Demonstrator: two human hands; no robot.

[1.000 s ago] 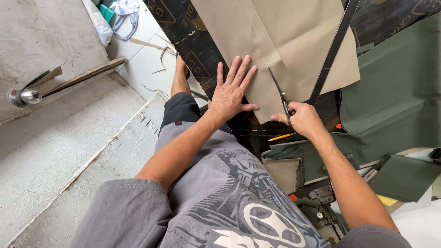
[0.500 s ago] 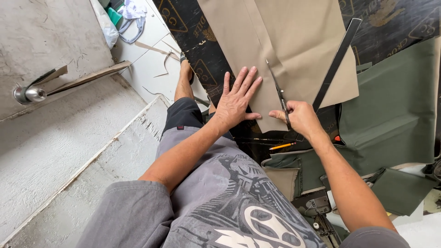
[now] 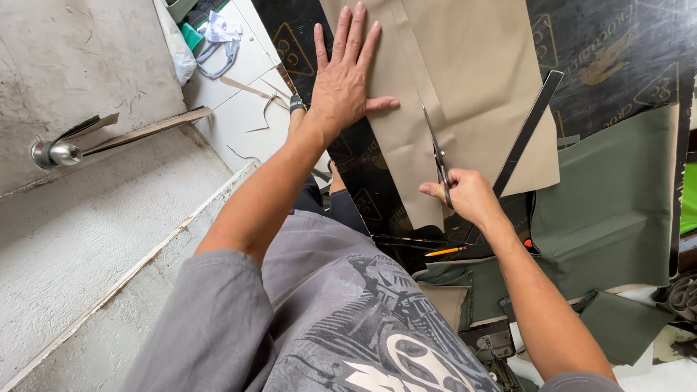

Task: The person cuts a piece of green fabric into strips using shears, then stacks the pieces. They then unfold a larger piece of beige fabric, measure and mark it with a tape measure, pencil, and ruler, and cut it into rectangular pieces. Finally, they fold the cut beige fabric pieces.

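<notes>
Overhead, black table (image 3: 377, 189) (tan sheet (image 3: 472, 87)) beside concrete.

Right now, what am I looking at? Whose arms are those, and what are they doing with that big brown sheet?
The camera sits on a person's head and looks down, so these are that person's own arms. The left hand lies flat on a tan sheet and presses it down. The right hand holds scissors, with the blades in the sheet next to a narrow strip. A long dark ruler rests across the sheet. Underneath is a black board. Green fabric lies to the right, and a pencil lies near the person's grey shirt.
</notes>
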